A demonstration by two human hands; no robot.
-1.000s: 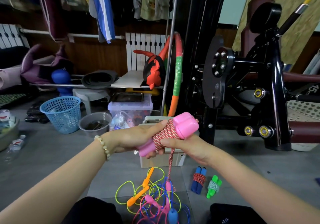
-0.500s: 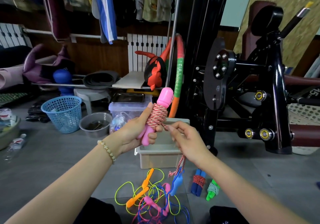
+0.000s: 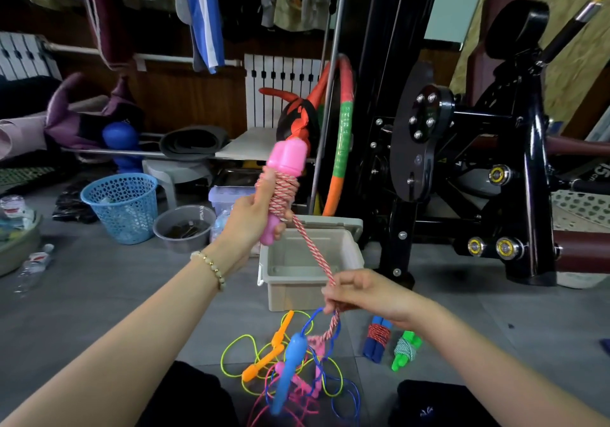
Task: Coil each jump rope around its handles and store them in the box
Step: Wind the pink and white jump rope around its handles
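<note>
well, the left hand (image 3: 251, 225) gripped the pink handles (image 3: 285, 162) upright, fingers curled round their lower part, with the red-and-white rope (image 3: 280, 192) wound about their middle. from the coil the rope ran down slantwise, taut, to the right hand (image 3: 366, 291), which pinched it between thumb and fingers in front of the open box (image 3: 297, 294) on the floor. a blue loop (image 3: 312, 316) reached up to that hand, its blue handle (image 3: 290, 360) tilted over the tangle of loose ropes (image 3: 260, 357). just right of the tangle lay two coiled ropes, one blue-handled (image 3: 376, 337), one green-handled (image 3: 404, 350).
</note>
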